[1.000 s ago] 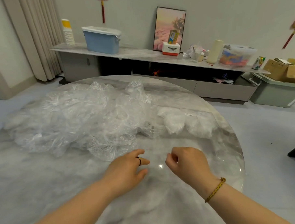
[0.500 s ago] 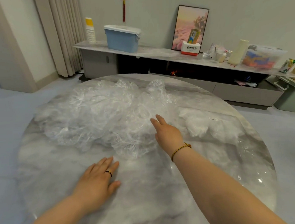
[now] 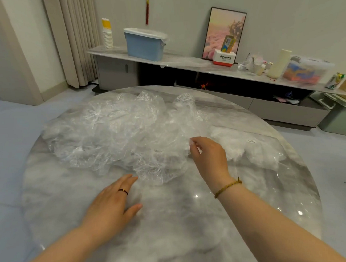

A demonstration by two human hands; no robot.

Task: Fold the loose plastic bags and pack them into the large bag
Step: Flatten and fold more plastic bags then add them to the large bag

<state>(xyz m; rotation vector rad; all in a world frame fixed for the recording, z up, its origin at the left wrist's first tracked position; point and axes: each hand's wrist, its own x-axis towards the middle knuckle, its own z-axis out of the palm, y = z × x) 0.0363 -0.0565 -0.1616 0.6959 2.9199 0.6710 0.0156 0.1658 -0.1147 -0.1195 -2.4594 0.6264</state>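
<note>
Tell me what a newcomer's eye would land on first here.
A heap of crumpled clear plastic bags sprawls across the far half of the round grey marble table. The right hand pinches film at the heap's near right edge, while the left hand rests flat on bare tabletop. Behind, a pale blue lidded box sits on the long sideboard.

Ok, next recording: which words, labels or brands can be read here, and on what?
"Panasonic": white-and-red box on the sideboard.
Smaller line beneath it: too small to read.
Sticker on the clear bag, table's right side: too small to read.
Yellow-blue packet on that box: print blurred.
Can at far right: print blurred.
</note>
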